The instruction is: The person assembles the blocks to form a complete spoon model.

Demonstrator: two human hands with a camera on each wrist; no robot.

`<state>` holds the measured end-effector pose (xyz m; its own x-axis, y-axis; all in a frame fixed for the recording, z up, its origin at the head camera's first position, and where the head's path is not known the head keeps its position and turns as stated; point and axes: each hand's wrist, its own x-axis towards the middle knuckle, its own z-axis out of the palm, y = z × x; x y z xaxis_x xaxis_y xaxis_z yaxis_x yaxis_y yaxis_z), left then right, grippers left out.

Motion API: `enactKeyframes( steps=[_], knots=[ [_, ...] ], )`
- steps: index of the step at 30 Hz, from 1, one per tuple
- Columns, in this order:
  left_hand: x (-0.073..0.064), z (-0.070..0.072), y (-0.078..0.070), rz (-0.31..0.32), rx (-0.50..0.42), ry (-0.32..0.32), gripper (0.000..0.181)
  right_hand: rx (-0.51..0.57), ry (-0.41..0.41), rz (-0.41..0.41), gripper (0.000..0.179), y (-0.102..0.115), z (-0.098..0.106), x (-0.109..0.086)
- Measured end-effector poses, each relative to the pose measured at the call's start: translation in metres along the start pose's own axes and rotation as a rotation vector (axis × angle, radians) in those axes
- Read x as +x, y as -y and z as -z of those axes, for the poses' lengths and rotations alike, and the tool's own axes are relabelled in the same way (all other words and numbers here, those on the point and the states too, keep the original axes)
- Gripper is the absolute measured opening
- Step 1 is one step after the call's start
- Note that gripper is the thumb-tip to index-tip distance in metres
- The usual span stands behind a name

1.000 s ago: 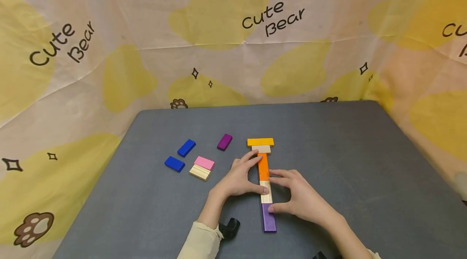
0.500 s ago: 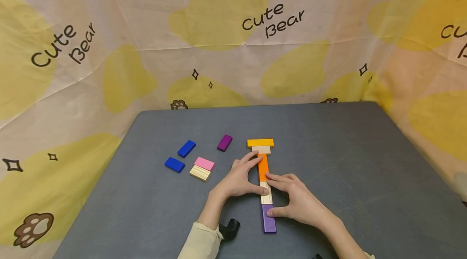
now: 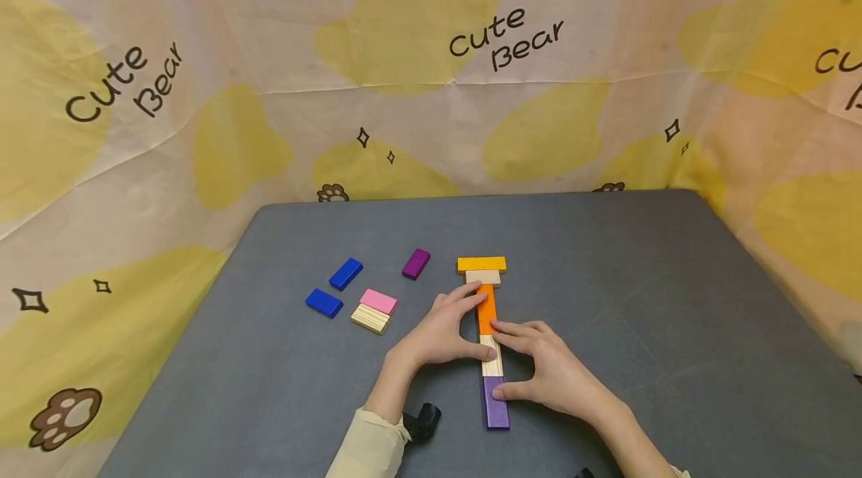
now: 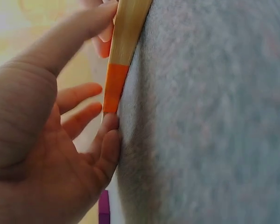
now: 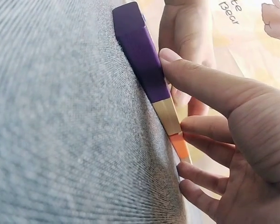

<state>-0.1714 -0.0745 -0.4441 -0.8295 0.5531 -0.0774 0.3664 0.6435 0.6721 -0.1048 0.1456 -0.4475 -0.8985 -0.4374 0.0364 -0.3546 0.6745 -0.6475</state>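
1. Because the patterned cloth (image 3: pixel 417 29) hangs behind and along both sides, it presumably serves to screen off the surroundings.

2. The grey worktop (image 3: pixel 606 261) lies before it, its flat surface giving every block level support.

3. Near the worktop's middle runs a row (image 3: pixel 492 369): the purple block (image 3: pixel 497 414) at the near end, then the striped wooden block (image 3: pixel 493 368) and the orange block (image 3: pixel 486 313), end to end. The pale block (image 3: pixel 483 278) and the longer yellow block (image 3: pixel 481 265) lie crosswise at the far end. Such close butting probably helps the line run straight.

4. The left hand (image 3: pixel 441 330) has its fingertips at the orange block's far end and its thumb on the striped wooden block. Grasping nothing, the spread fingers likely steady that joint.

5. The right hand (image 3: pixel 562 366) sits opposite, thumb on the purple block, fingertips at the orange block's near end. Its fingers are likewise released, apparently spanning the striped wooden block to align its neighbours.

6. Off to the left, well apart from the row, lie two blue blocks (image 3: pixel 346 274), a magenta block (image 3: pixel 416 264), and a pink block (image 3: pixel 378 301) just beside a second wooden block (image 3: pixel 370 319), seemingly set aside to leave the hands room.
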Motion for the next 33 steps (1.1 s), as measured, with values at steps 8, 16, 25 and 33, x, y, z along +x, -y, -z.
enactKeyframes(
  steps=[8,16,25,33],
  knots=[
    [-0.036,0.045,0.008,-0.043,-0.098,-0.096,0.078,-0.005,-0.003,-0.011,0.086,0.000,-0.001,0.002],
    [-0.090,0.089,0.073,0.068,-0.163,-0.316,0.063,0.008,-0.017,-0.007,0.084,0.002,-0.002,0.000],
    [-0.104,0.094,0.101,0.155,-0.215,-0.325,0.057,0.016,-0.015,-0.021,0.082,0.004,-0.001,-0.002],
    [-0.104,0.090,0.103,0.177,-0.229,-0.315,0.056,0.014,-0.012,-0.016,0.082,0.004,-0.002,-0.001]
  ],
)
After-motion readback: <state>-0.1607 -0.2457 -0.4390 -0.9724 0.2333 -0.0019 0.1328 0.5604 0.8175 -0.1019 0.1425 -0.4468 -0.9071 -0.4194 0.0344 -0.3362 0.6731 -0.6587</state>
